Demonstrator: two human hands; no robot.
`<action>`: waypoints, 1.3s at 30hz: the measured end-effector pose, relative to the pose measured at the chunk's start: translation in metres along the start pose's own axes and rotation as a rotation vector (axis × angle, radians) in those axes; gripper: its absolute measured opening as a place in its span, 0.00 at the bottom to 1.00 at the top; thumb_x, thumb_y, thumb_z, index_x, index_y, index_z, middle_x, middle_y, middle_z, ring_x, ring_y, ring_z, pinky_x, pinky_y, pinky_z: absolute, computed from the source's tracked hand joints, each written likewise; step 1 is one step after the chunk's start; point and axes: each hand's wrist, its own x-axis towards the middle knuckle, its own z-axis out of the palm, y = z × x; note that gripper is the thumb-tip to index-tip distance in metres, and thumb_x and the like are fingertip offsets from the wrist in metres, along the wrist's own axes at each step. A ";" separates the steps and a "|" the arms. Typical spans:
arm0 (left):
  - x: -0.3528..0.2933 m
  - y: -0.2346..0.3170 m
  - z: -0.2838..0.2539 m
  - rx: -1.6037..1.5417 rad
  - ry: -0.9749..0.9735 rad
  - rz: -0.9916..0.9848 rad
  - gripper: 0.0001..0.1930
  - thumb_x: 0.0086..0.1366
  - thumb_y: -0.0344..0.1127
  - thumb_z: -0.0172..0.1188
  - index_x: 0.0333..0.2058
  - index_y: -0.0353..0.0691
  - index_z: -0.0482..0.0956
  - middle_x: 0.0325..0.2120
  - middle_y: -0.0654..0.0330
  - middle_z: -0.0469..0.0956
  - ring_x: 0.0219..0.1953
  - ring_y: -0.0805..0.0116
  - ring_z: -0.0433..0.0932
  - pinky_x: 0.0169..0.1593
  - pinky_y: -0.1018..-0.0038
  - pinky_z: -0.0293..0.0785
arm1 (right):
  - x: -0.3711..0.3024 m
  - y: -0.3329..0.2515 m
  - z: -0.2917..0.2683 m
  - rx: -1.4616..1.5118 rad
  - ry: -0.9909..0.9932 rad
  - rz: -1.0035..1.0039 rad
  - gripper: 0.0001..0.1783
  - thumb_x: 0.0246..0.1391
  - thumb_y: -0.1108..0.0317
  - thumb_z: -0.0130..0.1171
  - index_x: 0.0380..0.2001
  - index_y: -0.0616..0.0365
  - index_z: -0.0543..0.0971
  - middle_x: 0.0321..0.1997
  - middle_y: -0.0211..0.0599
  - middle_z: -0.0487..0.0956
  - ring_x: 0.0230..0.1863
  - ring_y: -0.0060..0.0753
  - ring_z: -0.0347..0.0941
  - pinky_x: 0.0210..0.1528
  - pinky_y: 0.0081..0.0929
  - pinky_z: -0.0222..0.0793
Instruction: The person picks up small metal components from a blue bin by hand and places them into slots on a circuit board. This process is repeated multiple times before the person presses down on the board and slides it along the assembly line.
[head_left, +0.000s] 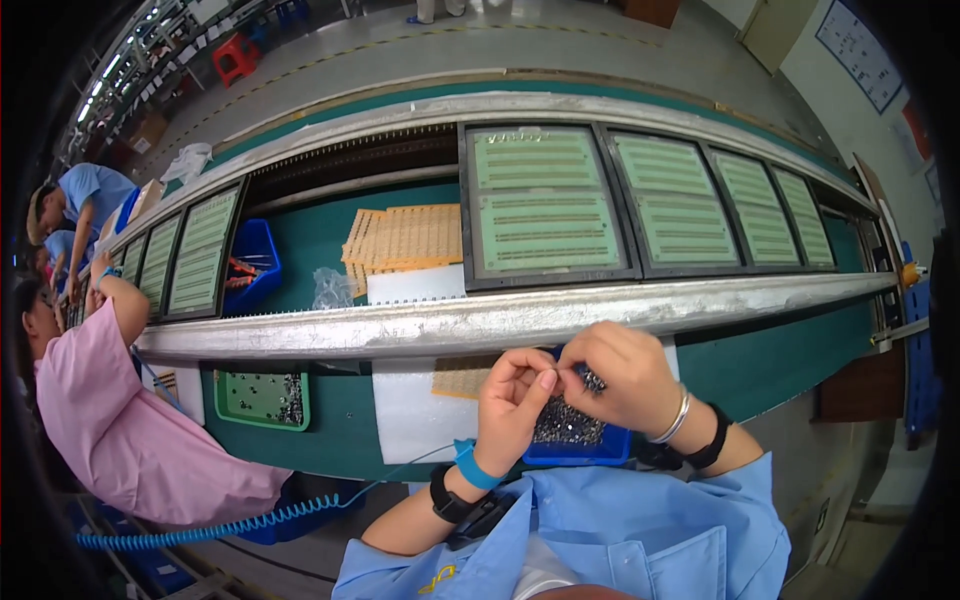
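My left hand (515, 402) and my right hand (628, 378) meet fingertip to fingertip in front of the metal rail. Each has thumb and finger pinched together; whatever sits between them is too small to make out. Dark small parts (592, 381) show under my right fingers, and I cannot tell whether they are in the hand or behind it. Just below is a blue tray (577, 455) holding many small metal parts (568, 424). A blue wrist strap (476, 466) with a coiled cord (215, 533) circles my left wrist.
Black frames (633, 235) with green circuit boards (550, 232) stand along the conveyor's silver rail (420, 328). Tan perforated boards (410, 235) and a blue bin (255, 262) of tools lie beyond it. A green tray (262, 424) and a co-worker in pink (135, 420) are at left.
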 end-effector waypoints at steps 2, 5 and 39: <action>0.002 0.002 0.003 -0.029 0.007 0.080 0.06 0.61 0.24 0.53 0.36 0.35 0.68 0.32 0.62 0.72 0.34 0.76 0.72 0.39 0.81 0.70 | 0.007 0.003 -0.003 0.055 -0.070 0.018 0.11 0.31 0.75 0.61 0.23 0.53 0.72 0.21 0.28 0.71 0.23 0.32 0.70 0.24 0.25 0.66; -0.003 0.010 0.000 0.137 0.031 0.093 0.06 0.60 0.22 0.53 0.36 0.34 0.67 0.31 0.62 0.72 0.33 0.76 0.73 0.38 0.82 0.70 | 0.019 -0.002 -0.009 -0.092 -0.180 -0.068 0.10 0.33 0.74 0.60 0.23 0.53 0.71 0.22 0.28 0.70 0.23 0.32 0.69 0.24 0.26 0.66; 0.006 0.010 -0.006 0.652 -0.263 -0.139 0.09 0.57 0.22 0.55 0.38 0.34 0.78 0.32 0.60 0.75 0.31 0.79 0.72 0.32 0.85 0.68 | 0.174 0.183 0.014 -0.856 -0.418 0.077 0.08 0.51 0.64 0.50 0.31 0.56 0.73 0.32 0.37 0.75 0.35 0.41 0.74 0.33 0.35 0.72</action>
